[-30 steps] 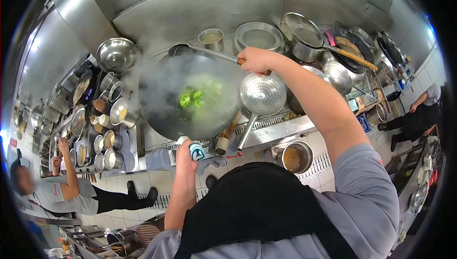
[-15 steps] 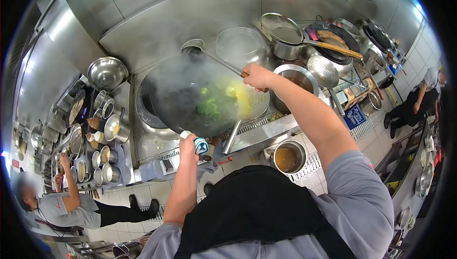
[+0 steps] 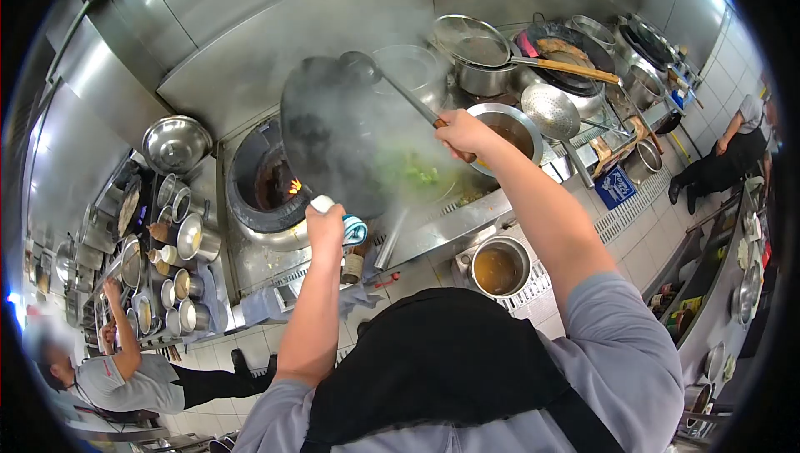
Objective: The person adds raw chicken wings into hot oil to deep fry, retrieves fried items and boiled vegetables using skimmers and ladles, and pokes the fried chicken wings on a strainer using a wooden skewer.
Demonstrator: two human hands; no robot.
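My left hand (image 3: 325, 226) is closed round a folded white and blue cloth (image 3: 355, 230) at the near rim of the black wok (image 3: 321, 124). The wok is tilted to the right, off the burner ring (image 3: 265, 182), where a small orange flame shows. Green vegetables (image 3: 417, 171) are at its right side over the perforated strainer, blurred by steam. My right hand (image 3: 463, 135) is wrapped round the wooden handle of a ladle (image 3: 407, 93), whose bowl is near the wok's far rim. Steam hides much of the wok's inside and the strainer.
At the right are a pot of brown liquid (image 3: 510, 138), a strainer (image 3: 552, 113) and a sieve (image 3: 473, 40). A pot of broth (image 3: 500, 270) stands below the counter edge. Small pots and a steel bowl (image 3: 177, 145) are at the left. Two other people (image 3: 125, 382) stand at either side.
The wok has been lifted and tipped rightward off its burner, exposing the flame. The green vegetables have shifted right from the wok's middle. The ladle bowl has moved with the wok's far side.
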